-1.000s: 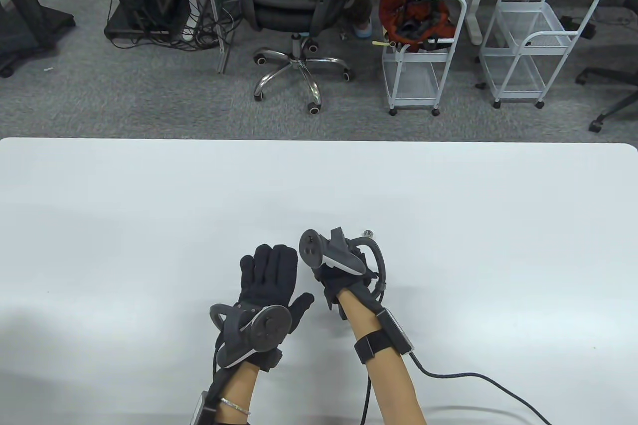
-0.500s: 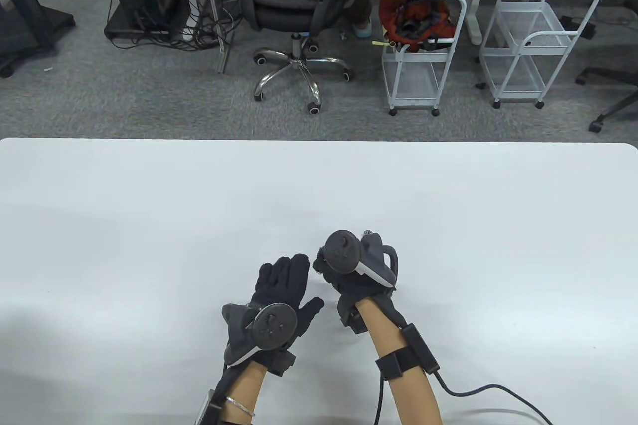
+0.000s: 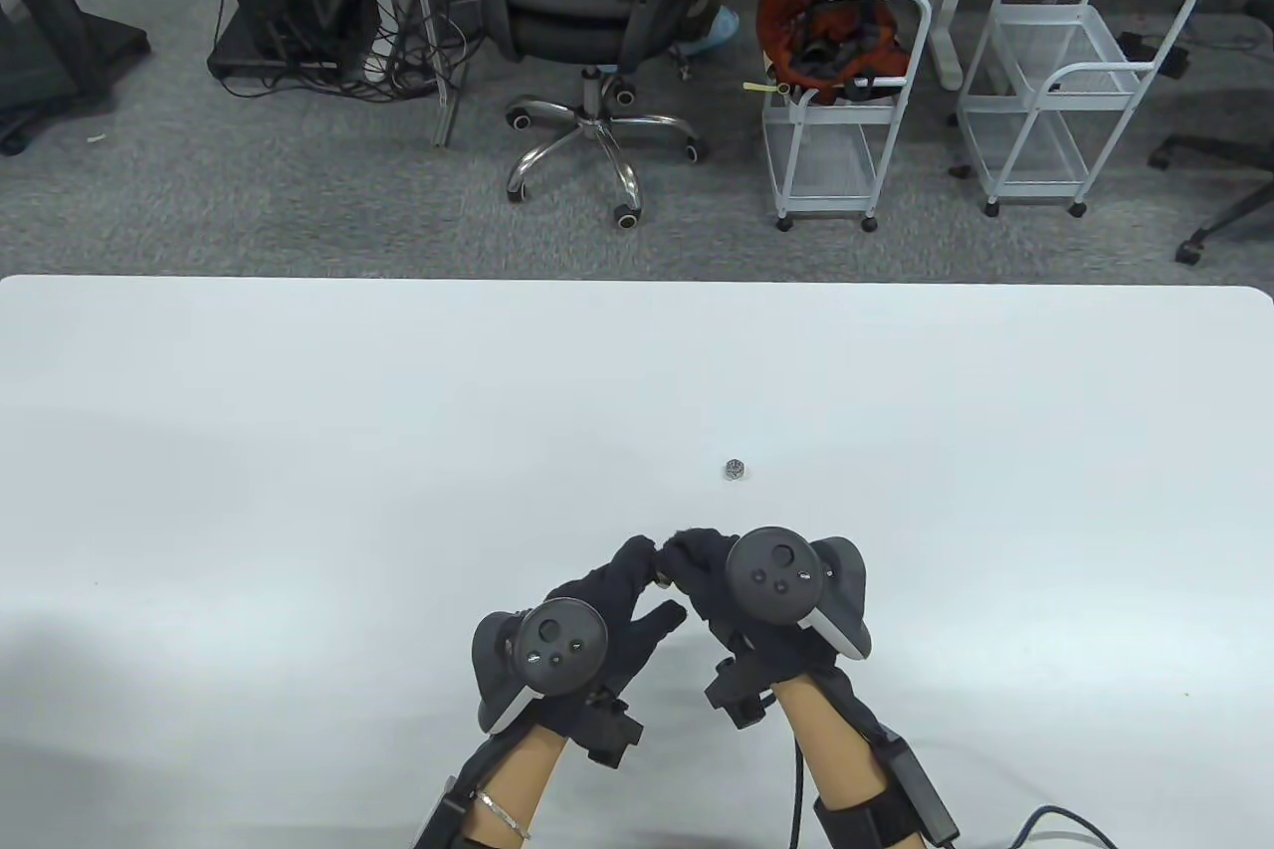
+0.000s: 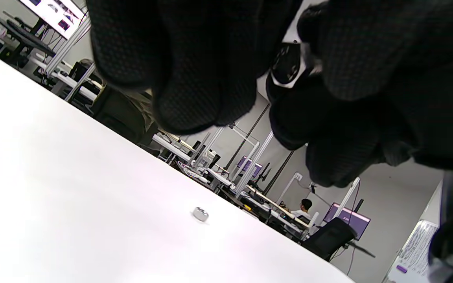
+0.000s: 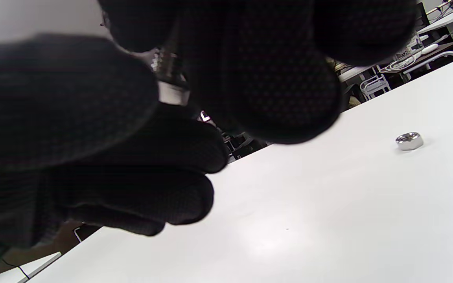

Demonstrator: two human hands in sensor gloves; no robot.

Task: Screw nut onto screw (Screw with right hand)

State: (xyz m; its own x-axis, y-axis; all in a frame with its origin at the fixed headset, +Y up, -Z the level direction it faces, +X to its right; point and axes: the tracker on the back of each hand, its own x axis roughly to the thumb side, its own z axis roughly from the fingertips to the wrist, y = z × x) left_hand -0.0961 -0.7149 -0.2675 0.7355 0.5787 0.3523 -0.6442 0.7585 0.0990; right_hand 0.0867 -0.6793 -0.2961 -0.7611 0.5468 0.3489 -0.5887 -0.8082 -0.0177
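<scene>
A small metal screw (image 3: pixel 659 576) is pinched in the fingertips of my right hand (image 3: pixel 677 560), low over the table near its front edge. The fingers of my left hand (image 3: pixel 655 584) curl up to the same screw and touch it, with the thumb just below. I cannot tell whether the left hand grips it. The screw's metal shows between dark glove fingers in the left wrist view (image 4: pixel 287 68) and in the right wrist view (image 5: pixel 169 84). A silver hex nut (image 3: pixel 736 468) lies loose on the table beyond my right hand, and also shows in the wrist views (image 4: pixel 200 214) (image 5: pixel 409 141).
The white table (image 3: pixel 398 441) spans the view. Beyond its far edge stand an office chair (image 3: pixel 587 3) and two white wire carts (image 3: pixel 846 103). My right wrist cable (image 3: pixel 1035 824) trails off at the bottom right.
My right hand has drawn back toward me with the screw, uncovering the nut. My left hand, flat and open before, has turned and curled its fingers up to meet the right fingertips.
</scene>
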